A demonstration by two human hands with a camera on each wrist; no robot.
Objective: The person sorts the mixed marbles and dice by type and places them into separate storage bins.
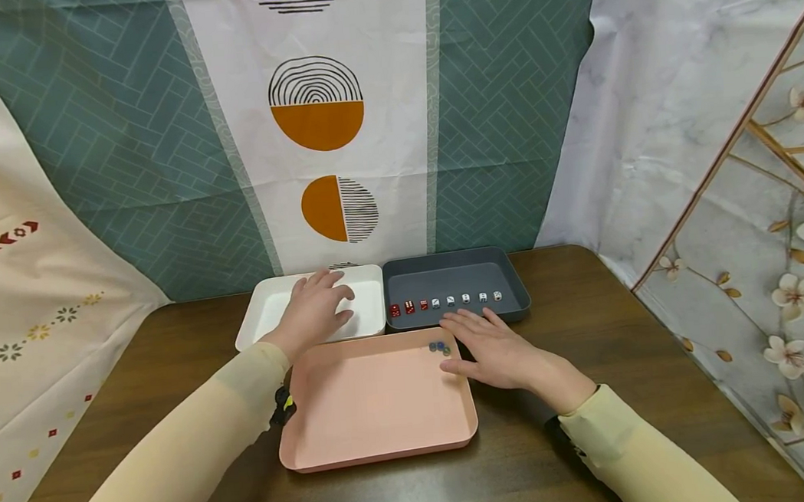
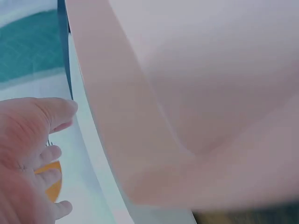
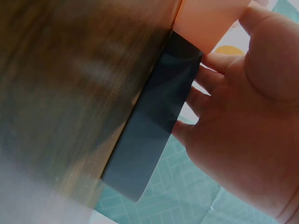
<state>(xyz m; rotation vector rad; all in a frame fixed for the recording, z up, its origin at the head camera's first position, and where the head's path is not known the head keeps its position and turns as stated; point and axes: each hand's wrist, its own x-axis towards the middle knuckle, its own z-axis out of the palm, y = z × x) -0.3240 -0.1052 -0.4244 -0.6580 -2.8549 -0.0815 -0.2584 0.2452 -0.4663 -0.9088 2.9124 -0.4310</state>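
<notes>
In the head view my left hand hovers over the white tray, its fingers spread and slightly bent, with nothing seen in them. My right hand reaches over the right far corner of the pink tray, fingers extended toward the front edge of the dark grey tray. Three red dice and several white dice form a row inside the dark tray. Near the right thumb, small blue and greenish glass marbles lie in the pink tray's corner. Whether the right fingertips touch the dark tray is unclear.
All three trays stand together on a brown wooden table, the pink one nearest. Behind them hangs a patterned cloth. Floral cloth borders the right side, and a cream cloth the left.
</notes>
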